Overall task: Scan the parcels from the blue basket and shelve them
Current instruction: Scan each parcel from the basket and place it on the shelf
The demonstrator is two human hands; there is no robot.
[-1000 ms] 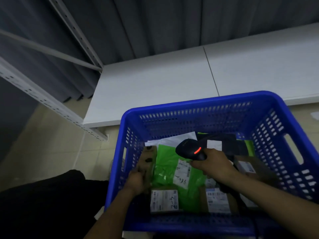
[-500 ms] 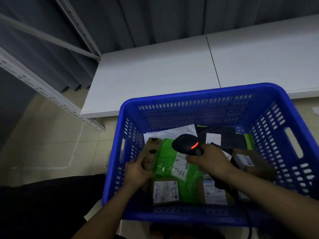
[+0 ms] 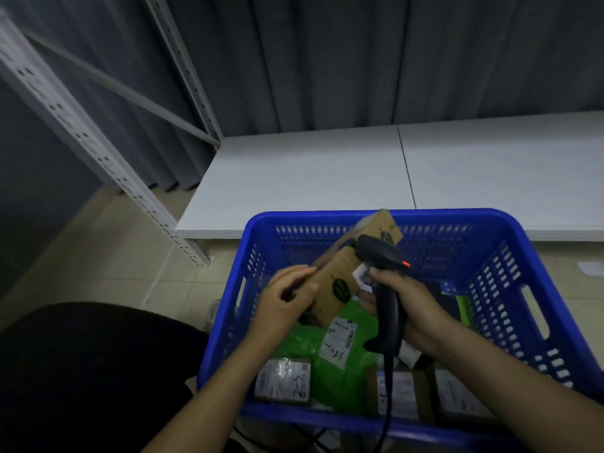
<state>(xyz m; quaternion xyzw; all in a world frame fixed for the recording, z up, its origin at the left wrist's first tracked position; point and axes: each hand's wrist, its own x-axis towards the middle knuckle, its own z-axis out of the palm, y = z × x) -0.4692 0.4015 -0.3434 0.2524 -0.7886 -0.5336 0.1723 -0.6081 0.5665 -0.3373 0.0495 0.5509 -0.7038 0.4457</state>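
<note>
A long brown cardboard parcel [image 3: 346, 276] is raised above the blue basket [image 3: 510, 243], tilted up toward the far rim. My left hand [image 3: 287, 297] grips its near end. My right hand [image 3: 415, 305] holds a black barcode scanner [image 3: 384, 279] by the handle, its head with a red light against the parcel's small white label. Inside the basket lie a green bag parcel [image 3: 336, 358] with a white label and several small brown boxes with labels along the near wall.
A low white shelf board [image 3: 327, 178] runs behind the basket. Grey perforated shelf uprights [image 3: 81, 148] stand at the left, with a dark curtain behind. Tiled floor shows at the left. The scanner's cable hangs over the basket's near rim.
My left hand has lifted the brown parcel out of the basket's left side and tilted it up. The scanner has moved up against the parcel's label.
</note>
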